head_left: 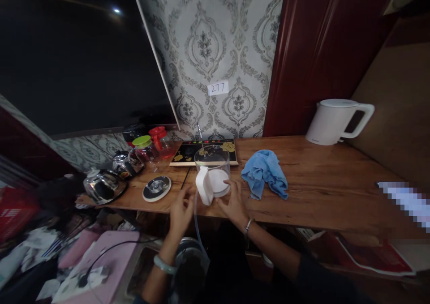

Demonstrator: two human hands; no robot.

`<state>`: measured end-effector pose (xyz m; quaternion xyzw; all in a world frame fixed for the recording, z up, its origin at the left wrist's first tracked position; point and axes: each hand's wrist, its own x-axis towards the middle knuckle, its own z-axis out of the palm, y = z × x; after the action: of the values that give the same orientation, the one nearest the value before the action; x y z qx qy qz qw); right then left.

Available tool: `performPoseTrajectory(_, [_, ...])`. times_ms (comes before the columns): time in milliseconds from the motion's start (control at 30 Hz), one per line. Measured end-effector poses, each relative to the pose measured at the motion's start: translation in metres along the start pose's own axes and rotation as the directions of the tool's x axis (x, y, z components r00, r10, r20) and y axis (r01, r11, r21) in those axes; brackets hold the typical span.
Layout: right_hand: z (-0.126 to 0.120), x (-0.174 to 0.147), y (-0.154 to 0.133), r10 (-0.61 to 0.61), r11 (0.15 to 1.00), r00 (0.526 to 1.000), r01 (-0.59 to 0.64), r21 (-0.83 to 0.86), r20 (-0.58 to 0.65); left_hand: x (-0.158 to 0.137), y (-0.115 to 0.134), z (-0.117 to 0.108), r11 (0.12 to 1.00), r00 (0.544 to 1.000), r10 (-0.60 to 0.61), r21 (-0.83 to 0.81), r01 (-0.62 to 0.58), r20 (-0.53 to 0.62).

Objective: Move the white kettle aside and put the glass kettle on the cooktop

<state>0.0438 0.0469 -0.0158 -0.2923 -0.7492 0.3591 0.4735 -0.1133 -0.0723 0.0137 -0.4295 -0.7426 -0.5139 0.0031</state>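
At the front edge of the wooden table (319,183), a clear glass kettle (213,172) with a white handle (204,185) sits between both hands. Right hand (233,201) is open, fingers spread, resting against the kettle's lower right side. Left hand (181,210) is open too, fingers loosely curled, just left of the handle; can't tell if it touches. Clear tube (198,223) drops from the kettle area down past the table edge. Round black-and-white base (156,188) lies just left of the kettle, apart from it. Blue cloth (265,172) is crumpled just right of it. Behind the kettle: black tea tray (188,154) with red lights. Steel kettles (104,185) farther left, jars with green lid (141,141) and red lid (157,134) behind them. White electric kettle (332,121) stands far right, well apart. Paper tag "277" (218,87) on the wallpaper.
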Motion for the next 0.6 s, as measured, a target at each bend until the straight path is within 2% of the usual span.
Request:
performPoseTrajectory(67, [0.003, -0.001, 0.002, -0.021, 1.000, 1.000, 0.021, 0.004, 0.005, -0.011, 0.012, 0.025, 0.997, 0.996, 0.033, -0.074, -0.026, 0.086])
performPoseTrajectory(133, [0.004, -0.001, 0.009, -0.059, 0.998, 0.998, 0.058, 0.011, 0.031, -0.019, 0.020, 0.043, 0.996, 0.996, 0.029, -0.087, -0.022, 0.080])
performPoseTrajectory(233, [0.001, 0.004, 0.024, -0.113, 0.993, 0.992, 0.112, 0.029, 0.059, -0.029, 0.031, 0.061, 0.998, 0.995, 0.043, -0.057, -0.038, 0.095])
performPoseTrajectory(333, [-0.003, 0.015, 0.035, -0.121, 0.991, 0.990, 0.116, 0.069, 0.075, -0.036, 0.042, 0.075, 0.990, 0.978, 0.138, -0.051, -0.132, 0.156])
performPoseTrajectory(500, [-0.011, 0.030, 0.041, -0.062, 0.998, 0.997, 0.060, 0.032, 0.037, -0.041, 0.046, 0.085, 0.959, 0.951, 0.274, -0.113, -0.260, 0.142])
performPoseTrajectory(600, [-0.015, 0.036, 0.048, 0.064, 0.997, 0.998, -0.065, 0.042, 0.026, -0.039, 0.041, 0.078, 0.964, 0.966, 0.235, -0.150, -0.218, 0.105])
